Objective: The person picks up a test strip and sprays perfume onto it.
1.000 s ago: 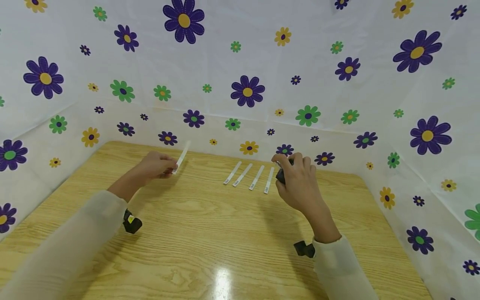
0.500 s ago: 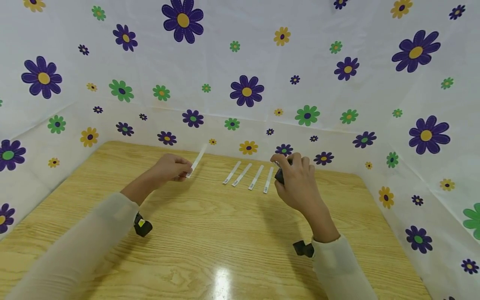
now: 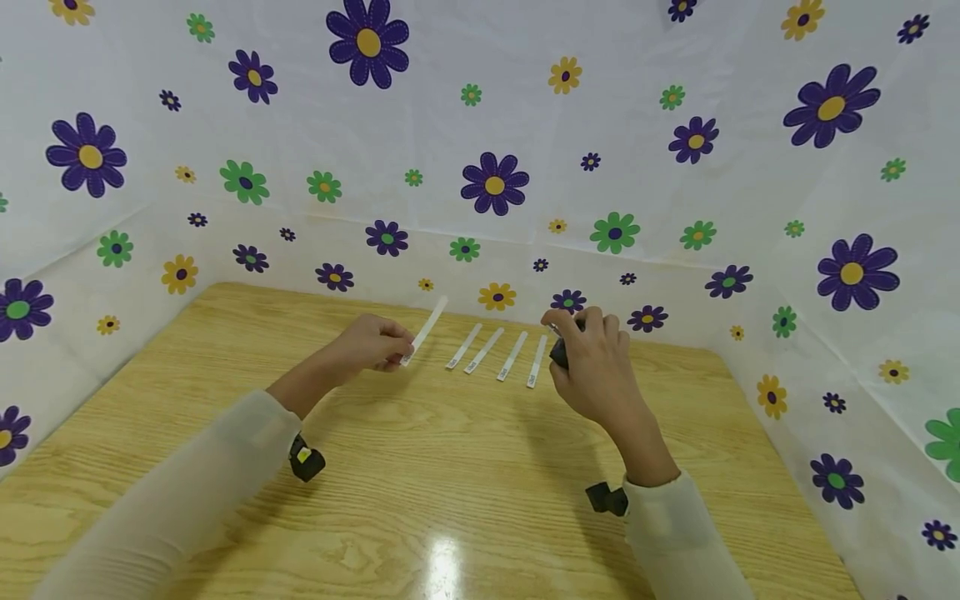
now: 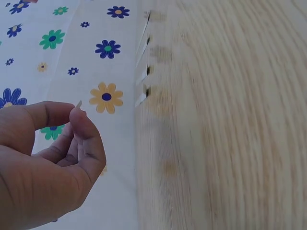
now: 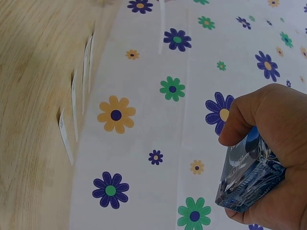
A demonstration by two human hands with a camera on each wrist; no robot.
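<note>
My left hand (image 3: 375, 343) pinches the lower, printed end of a white paper test strip (image 3: 429, 325) between thumb and fingertips, the strip slanting up and away. Edge-on in the left wrist view, only a sliver of this strip (image 4: 79, 103) shows. My right hand (image 3: 597, 367) grips a dark perfume bottle (image 3: 558, 353), forefinger bent over its top. In the right wrist view the bottle (image 5: 249, 172) is blue, faceted glass. Several similar strips (image 3: 512, 357) lie side by side on the table between the two hands, printed ends toward me.
The wooden table (image 3: 390, 483) ends against a white flowered cloth (image 3: 420, 125) that rises at the back and both sides. Black wrist cameras hang under my left sleeve (image 3: 180, 483) and right sleeve (image 3: 686, 533).
My left hand has moved right with its strip, closer to the row of strips on the table. The right hand and bottle stay nearly still.
</note>
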